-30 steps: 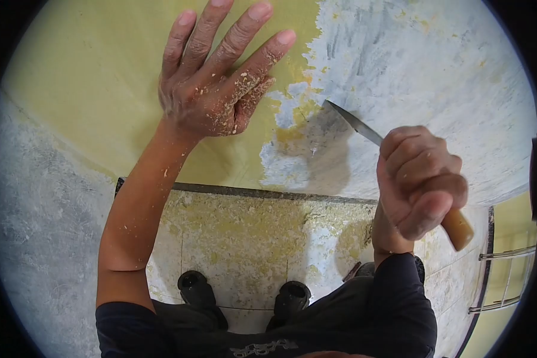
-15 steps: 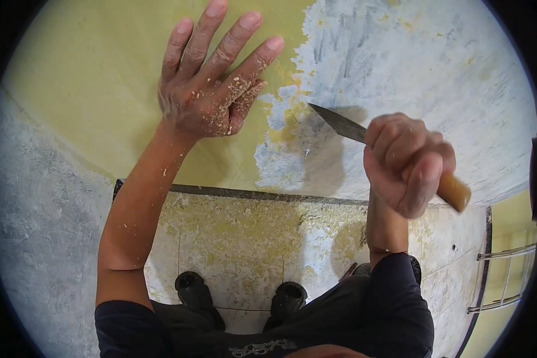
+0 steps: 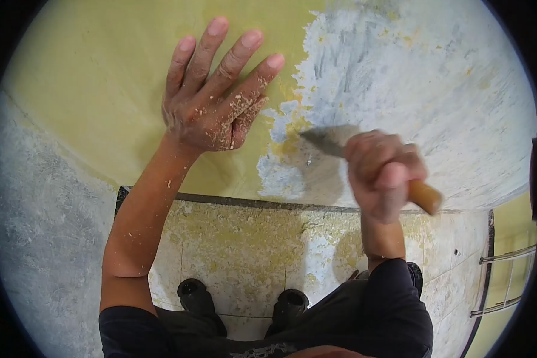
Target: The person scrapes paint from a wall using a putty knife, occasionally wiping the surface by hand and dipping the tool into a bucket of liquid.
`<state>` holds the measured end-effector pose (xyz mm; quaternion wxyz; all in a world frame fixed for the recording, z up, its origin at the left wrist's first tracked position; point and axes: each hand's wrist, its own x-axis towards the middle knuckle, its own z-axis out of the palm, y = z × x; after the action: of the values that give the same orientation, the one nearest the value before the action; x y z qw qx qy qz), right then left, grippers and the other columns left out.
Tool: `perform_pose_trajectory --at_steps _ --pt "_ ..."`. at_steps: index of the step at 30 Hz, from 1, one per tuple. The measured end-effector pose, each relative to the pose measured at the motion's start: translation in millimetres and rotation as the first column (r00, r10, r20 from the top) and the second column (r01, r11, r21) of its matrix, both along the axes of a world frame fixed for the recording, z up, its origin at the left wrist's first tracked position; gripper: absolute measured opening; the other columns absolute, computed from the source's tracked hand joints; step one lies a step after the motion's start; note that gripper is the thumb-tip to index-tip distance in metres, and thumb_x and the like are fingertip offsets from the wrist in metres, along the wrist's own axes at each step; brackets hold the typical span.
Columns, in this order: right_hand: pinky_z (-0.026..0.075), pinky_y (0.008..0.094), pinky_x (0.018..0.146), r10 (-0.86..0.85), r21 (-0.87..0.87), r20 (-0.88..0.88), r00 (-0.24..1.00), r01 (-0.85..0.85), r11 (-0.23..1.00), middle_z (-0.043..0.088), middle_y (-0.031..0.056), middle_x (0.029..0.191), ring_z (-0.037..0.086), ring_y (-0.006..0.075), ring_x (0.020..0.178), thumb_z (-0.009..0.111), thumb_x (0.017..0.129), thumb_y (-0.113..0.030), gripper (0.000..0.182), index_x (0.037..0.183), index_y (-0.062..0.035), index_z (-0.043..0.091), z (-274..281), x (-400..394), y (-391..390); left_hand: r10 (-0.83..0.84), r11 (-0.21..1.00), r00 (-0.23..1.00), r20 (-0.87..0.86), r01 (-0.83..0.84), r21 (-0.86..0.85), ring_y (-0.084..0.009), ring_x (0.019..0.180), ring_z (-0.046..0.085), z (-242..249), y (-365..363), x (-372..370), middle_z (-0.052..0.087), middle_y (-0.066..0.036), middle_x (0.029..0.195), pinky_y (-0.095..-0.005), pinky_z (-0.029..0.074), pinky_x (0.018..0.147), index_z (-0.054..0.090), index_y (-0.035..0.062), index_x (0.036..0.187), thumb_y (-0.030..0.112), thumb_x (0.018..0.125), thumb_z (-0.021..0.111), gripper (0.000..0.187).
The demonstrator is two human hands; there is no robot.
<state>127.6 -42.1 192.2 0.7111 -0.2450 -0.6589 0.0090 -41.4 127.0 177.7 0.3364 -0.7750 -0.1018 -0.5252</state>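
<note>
Head view: right grip (image 3: 383, 173) clamps 1 knife (image 3: 425, 197) while left grip (image 3: 212, 113) lies spread against 1 wall (image 3: 411, 83).

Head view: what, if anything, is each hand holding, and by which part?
The right hand holds a knife by its handle; the left hand holds nothing visible.

Ragged paint edge (image 3: 298, 80) on wall (image 3: 447, 107); left hand (image 3: 212, 113) left of edge, fingers spread over yellow paint (image 3: 101, 83), crumbs (image 3: 240, 110) dusting it; right hand (image 3: 385, 170) right of edge, blurred, fisted round knife (image 3: 328, 144), tip close to edge, contact hard to tell; below edge, floor (image 3: 244, 292) strewn with flakes (image 3: 232, 230), two dark shoes (image 3: 292, 299) further down
</note>
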Motion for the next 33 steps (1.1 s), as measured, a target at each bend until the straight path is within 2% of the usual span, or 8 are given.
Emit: perform_pose_trajectory --at_steps 5,8,11,15,21,26,30,33 --pt "0.028 0.0265 0.039 0.042 -0.101 -0.012 0.999 -0.043 0.994 0.033 -0.0023 0.046 0.031 0.0113 0.037 0.059 0.094 -0.029 0.048 0.059 -0.0109 0.032 0 11 -4 -0.005 1.0 1.0 -0.009 0.005 -0.029 -0.0373 0.13 0.046 -4 -3 1 0.058 -0.009 0.133 -0.0434 0.024 0.114 0.069 0.0167 0.118 0.037 0.094 0.05 0.037" --pt "0.05 0.0343 0.054 -0.091 -0.038 0.064 0.994 0.094 0.995 0.047 0.0042 0.052 0.051 0.0161 0.051 0.06 0.092 -0.016 0.036 0.063 -0.007 0.041 -33 17 -10 0.012 1.0 1.0 0.005 -0.012 -0.008 -0.0372 0.13 0.046 1 3 0 0.059 -0.009 0.133 -0.0435 0.024 0.114 0.07 0.0171 0.118 0.037 0.095 0.049 0.037" --pt "0.039 0.032 0.04 0.244 0.107 0.017 0.97 -0.245 0.964 0.045 0.0034 0.052 0.044 0.0159 0.04 0.063 0.09 -0.009 0.032 0.067 -0.0076 0.042 -15 16 1 -0.008 1.0 1.0 -0.002 0.008 -0.011 -0.0368 0.13 0.046 -4 0 1 0.059 -0.009 0.132 -0.0437 0.024 0.114 0.069 0.0176 0.118 0.038 0.095 0.048 0.037" --pt "0.035 0.032 0.04 0.114 -0.067 -0.044 0.992 -0.117 0.991 0.045 0.0041 0.05 0.042 0.017 0.039 0.058 0.096 -0.028 0.043 0.062 -0.0061 0.043 -42 4 20 0.039 0.999 0.999 0.003 -0.039 0.019 -0.0355 0.131 0.046 -1 2 0 0.058 -0.008 0.133 -0.0435 0.024 0.113 0.069 0.019 0.119 0.038 0.096 0.047 0.037" --pt "0.038 0.0331 0.048 0.316 -0.065 -0.052 0.947 -0.319 0.945 0.044 0.0019 0.064 0.04 0.0139 0.048 0.042 0.079 -0.078 0.067 0.101 -0.0148 0.04 -20 -1 7 0.066 0.998 0.998 -0.007 -0.066 -0.008 -0.032 0.134 0.042 -1 -3 0 0.054 -0.005 0.138 -0.043 0.022 0.115 0.066 0.0219 0.124 0.037 0.095 0.049 0.037" --pt "0.043 0.0298 0.064 0.234 -0.171 -0.114 0.965 -0.252 0.953 0.051 0.0083 0.089 0.048 0.0162 0.065 0.043 0.098 -0.052 0.055 0.12 -0.0022 0.045 7 3 2 0.008 0.998 1.0 -0.03 -0.01 -0.067 -0.0299 0.137 0.039 2 -4 -1 0.051 -0.001 0.142 -0.0427 0.019 0.116 0.062 0.0226 0.129 0.032 0.09 0.056 0.041" --pt "0.038 0.0278 0.054 0.36 -0.212 -0.535 0.765 -0.534 0.819 0.05 0.0047 0.074 0.041 0.0124 0.056 0.03 0.1 -0.057 0.06 0.1 -0.0018 0.051 25 4 -19 -0.022 0.994 0.996 -0.088 0.012 -0.107 -0.0325 0.139 0.036 8 -4 -7 0.048 -0.006 0.144 -0.0461 0.018 0.116 0.062 0.0181 0.128 0.031 0.09 0.053 0.041" --pt "0.031 0.0272 0.045 0.468 -0.136 -0.231 0.853 -0.504 0.853 0.041 0.001 0.059 0.033 0.0107 0.047 0.031 0.097 -0.062 0.063 0.081 -0.0045 0.05 26 11 -17 -0.033 0.989 0.992 -0.121 0.014 -0.149 -0.036 0.141 0.032 5 -8 -6 0.044 -0.012 0.147 -0.0503 0.016 0.116 0.062 0.014 0.127 0.032 0.09 0.05 0.043"
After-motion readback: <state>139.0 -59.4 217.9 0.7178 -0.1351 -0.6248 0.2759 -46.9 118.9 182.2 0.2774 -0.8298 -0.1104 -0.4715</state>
